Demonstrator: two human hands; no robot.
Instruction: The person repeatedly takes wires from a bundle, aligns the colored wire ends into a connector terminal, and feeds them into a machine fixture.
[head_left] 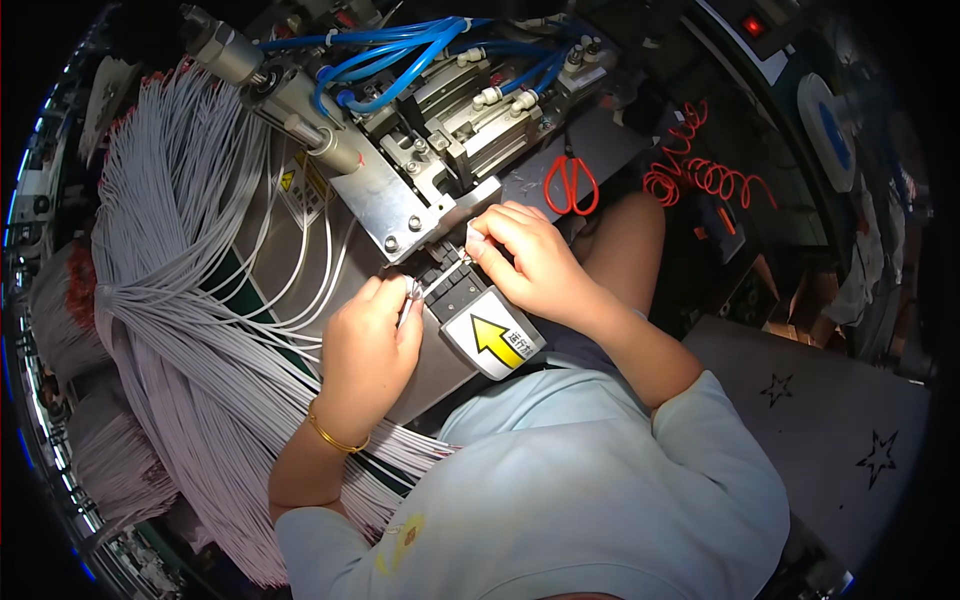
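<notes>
A short piece of white wire (441, 279) stretches between my two hands, over the dark jaws of the pneumatic machine (365, 197). My left hand (365, 345), with a gold bracelet at its wrist, pinches the wire's near-left end between thumb and fingertips. On the far-right side, my right hand (532, 262) is closed around the other end, thumb against the index finger, close to the machine's metal edge. The exact tips of the wire are hidden by my fingers. Just below the wire sits a white block with a yellow arrow label (492, 335).
A large bundle of white wires (190, 300) fills the left side, its loose strands reaching toward my left hand. Red-handled scissors (571, 185) lie right of the machine. Blue air hoses (400, 60) loop over its top, and a red coiled hose (700, 172) hangs farther right.
</notes>
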